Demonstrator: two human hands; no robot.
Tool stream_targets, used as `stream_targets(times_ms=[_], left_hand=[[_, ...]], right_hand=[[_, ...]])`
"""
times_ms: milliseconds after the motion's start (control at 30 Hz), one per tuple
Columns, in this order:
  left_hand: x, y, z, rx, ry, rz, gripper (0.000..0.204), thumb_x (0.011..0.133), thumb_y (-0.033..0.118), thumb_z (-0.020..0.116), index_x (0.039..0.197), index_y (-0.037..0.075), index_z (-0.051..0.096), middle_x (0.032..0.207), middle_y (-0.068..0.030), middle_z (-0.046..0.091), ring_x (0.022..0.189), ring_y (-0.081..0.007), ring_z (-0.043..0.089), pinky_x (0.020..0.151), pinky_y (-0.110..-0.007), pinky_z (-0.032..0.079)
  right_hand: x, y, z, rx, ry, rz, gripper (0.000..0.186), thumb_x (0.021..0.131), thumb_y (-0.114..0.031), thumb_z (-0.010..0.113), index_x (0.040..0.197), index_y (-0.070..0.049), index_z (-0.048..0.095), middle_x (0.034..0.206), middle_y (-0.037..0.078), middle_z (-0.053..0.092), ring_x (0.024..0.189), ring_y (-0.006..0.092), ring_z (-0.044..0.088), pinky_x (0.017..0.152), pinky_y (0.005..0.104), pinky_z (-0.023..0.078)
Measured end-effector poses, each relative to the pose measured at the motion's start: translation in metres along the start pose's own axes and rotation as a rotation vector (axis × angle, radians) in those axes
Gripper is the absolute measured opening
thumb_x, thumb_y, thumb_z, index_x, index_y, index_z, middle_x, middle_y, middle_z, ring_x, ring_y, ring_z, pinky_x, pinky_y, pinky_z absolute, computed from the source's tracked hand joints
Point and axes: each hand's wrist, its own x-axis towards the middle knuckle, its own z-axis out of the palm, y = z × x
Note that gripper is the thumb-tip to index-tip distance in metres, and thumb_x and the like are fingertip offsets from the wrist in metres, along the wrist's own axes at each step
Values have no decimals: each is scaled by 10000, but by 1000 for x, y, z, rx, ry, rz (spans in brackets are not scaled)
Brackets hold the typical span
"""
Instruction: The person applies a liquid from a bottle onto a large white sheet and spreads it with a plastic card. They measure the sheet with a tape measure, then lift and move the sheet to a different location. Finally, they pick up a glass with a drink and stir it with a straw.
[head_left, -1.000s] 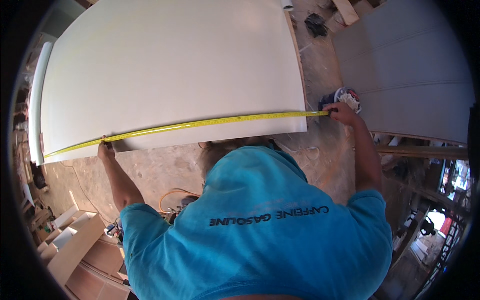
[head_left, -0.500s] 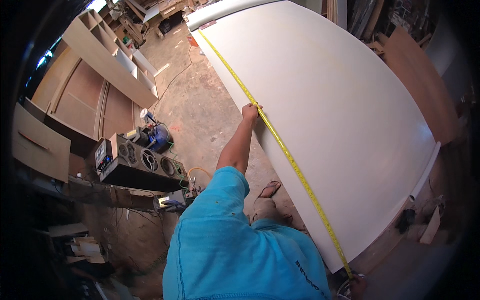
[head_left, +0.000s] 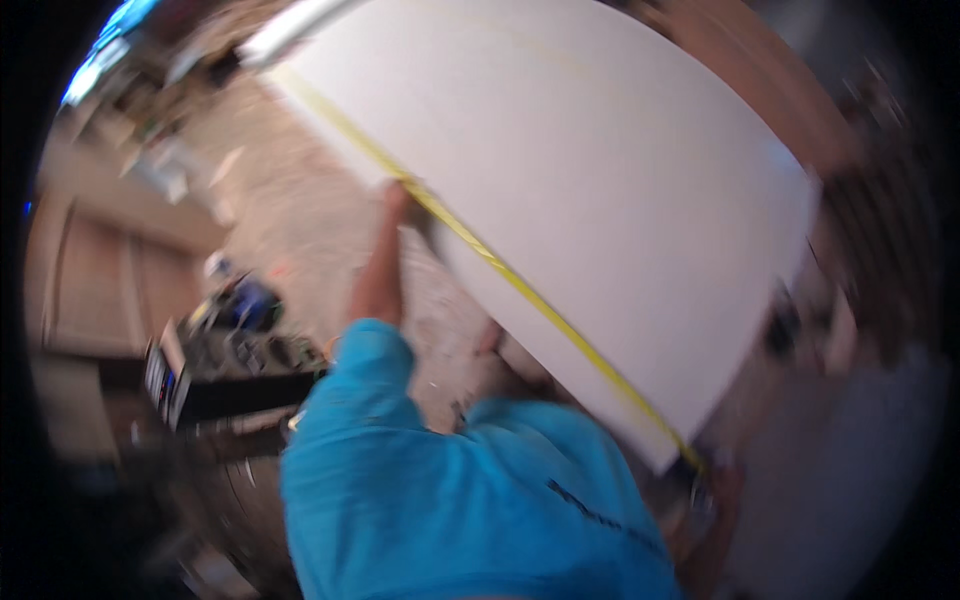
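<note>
A yellow tape measure (head_left: 548, 308) is stretched lengthwise over a large white sheet (head_left: 590, 170), close to its left edge. My left hand (head_left: 399, 193) is at that edge partway along, its fingers closed on the tape blade. At the sheet's near corner my right hand (head_left: 722, 482) closes around the near end of the tape measure. Something shiny shows beside it, too blurred to make out. The far end of the tape lies near a white roll at the sheet's far edge.
On the floor to the left stand a dark speaker box (head_left: 235, 395) and a blue machine (head_left: 255, 303), with wooden cabinet panels (head_left: 125, 270) behind them. A brown board (head_left: 755, 75) borders the sheet at the far right. Motion blurs the whole view.
The view has swung, shifting the sheet and my left hand left in the picture. My right hand and forearm show more, higher in the picture. Both hands stay at the tape measure.
</note>
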Motion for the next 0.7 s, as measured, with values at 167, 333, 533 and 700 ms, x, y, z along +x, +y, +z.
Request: stream_targets(times_ms=[167, 333, 533, 700], left_hand=[[20, 44, 58, -539, -327, -604, 188, 985, 273, 596, 936, 118, 692, 714, 17, 541, 598, -120, 485, 508, -340, 371], [21, 104, 64, -1195, 47, -1045, 242, 1029, 107, 492, 1226, 27, 606, 1150, -98, 687, 934, -193, 639, 769, -293, 556], [25, 105, 52, -1203, 41, -1040, 321, 1056, 114, 424, 1350, 14, 503, 1239, -146, 656, 980, -205, 630, 802, -302, 554], [21, 103, 59, -1172, -6, -1021, 333, 1071, 152, 383, 1364, 25, 479, 1277, -138, 633, 987, -199, 627, 817, -304, 548]], right_hand=[[-64, -69, -36, 195, 58, 76, 341, 857, -78, 557, 1153, -59, 724, 701, 11, 602, 634, 72, 547, 561, 277, 438], [-72, -103, -48, 198, 63, 163, 413, 773, -19, 588, 1160, -48, 727, 662, 4, 605, 565, 76, 527, 539, 254, 431], [-62, -103, -44, 208, 41, 170, 414, 762, -2, 584, 1150, -31, 725, 655, 11, 601, 546, 72, 515, 519, 255, 415], [-65, -105, -43, 197, 63, 147, 422, 762, 15, 575, 1156, -27, 719, 633, 9, 580, 530, 71, 506, 507, 258, 405]])
